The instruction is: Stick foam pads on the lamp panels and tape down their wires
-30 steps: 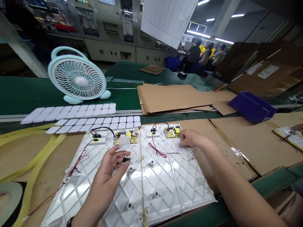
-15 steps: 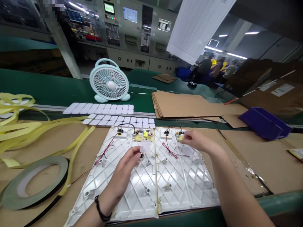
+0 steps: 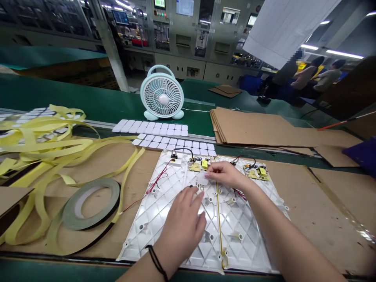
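Note:
Two white ribbed plastic panels [image 3: 232, 227] lie side by side on the brown cardboard bench cover [image 3: 323, 203], with a thin yellow strip [image 3: 219, 219] along their join. Each panel carries a small circuit board, the left one [image 3: 198, 165] and the right one [image 3: 257, 171], with red and black wires. My right hand [image 3: 227, 175] pinches a translucent white sheet [image 3: 202, 179] above the left panel. My left hand [image 3: 183, 221] curls just below it, fingertips on a small black connector [image 3: 192, 187].
Yellow tape strips [image 3: 44, 145] and a dark tape roll [image 3: 91, 205] lie left of the panels. Rows of white pads [image 3: 164, 141] sit behind them. Stacked cardboard sheets [image 3: 249, 127], a small fan [image 3: 161, 92], and distant co-workers [image 3: 305, 76] are farther back.
My right hand has moved left from the right circuit board to the translucent sheet. My left hand has shifted slightly. The view has swung left and tilted up, bringing the tape roll fully into sight.

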A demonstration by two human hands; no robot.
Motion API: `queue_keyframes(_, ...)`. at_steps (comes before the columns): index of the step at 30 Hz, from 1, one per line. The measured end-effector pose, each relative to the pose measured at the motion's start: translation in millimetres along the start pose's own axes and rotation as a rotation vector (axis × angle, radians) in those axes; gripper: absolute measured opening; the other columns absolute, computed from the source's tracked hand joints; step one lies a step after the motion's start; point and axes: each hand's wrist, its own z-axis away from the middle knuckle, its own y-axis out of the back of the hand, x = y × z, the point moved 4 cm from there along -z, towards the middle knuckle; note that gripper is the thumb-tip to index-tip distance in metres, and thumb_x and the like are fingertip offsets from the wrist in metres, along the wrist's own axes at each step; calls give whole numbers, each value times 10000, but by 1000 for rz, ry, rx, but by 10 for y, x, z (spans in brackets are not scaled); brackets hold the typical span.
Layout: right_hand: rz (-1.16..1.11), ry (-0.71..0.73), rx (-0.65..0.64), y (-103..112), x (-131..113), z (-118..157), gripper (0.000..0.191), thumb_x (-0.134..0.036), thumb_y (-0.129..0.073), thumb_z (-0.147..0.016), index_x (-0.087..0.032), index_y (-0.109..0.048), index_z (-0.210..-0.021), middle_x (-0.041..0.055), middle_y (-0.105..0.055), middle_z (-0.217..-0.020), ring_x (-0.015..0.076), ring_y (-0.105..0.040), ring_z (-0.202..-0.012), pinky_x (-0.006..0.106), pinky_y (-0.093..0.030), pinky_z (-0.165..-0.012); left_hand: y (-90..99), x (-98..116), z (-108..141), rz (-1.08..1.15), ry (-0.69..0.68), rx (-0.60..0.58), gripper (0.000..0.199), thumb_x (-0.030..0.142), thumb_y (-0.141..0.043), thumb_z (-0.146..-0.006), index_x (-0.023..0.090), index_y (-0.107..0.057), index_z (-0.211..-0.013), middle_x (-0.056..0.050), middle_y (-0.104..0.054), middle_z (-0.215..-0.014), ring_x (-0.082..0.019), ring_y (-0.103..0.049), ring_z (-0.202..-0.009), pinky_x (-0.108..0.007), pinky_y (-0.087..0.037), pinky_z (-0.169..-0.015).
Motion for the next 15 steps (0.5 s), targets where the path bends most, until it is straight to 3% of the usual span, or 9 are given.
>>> queue_keyframes(2, 5, 2, 3, -66, 48, -12, 264, -384, -618, -778, -174, -553, -632, -28, -501, -635, 106, -460, -589, 234, -361, -564, -102, 23, 35, -147, -24, -63, 430, 222, -463, -831, 176, -527, -1253, -125, -477, -1346, -313, -404, -1245, -528, -347, -1047)
queue_keyframes(5, 61, 42, 9, -126, 67, -31, 235, -337, -632, -784, -178, -587, -617, -7, -520, -690, 127, -507, -674, 253, -395, -641, -184, 31, 54, -253, -33, -68, 458, 248, -455, -842, 172, -490, -1292, -113, -467, -1370, -312, -414, -1242, -519, -340, -1056)
queue_keyframes(15, 182, 98, 11, -171, 109, -39, 181, -294, -664, -788, -197, -663, -634, 1, -461, -738, 149, -484, -755, 285, -379, -715, -202, 33, 57, -310, -52, -55, 456, 268, -456, -845, 188, -470, -1294, -90, -463, -1380, -282, -428, -1228, -475, -322, -1054)
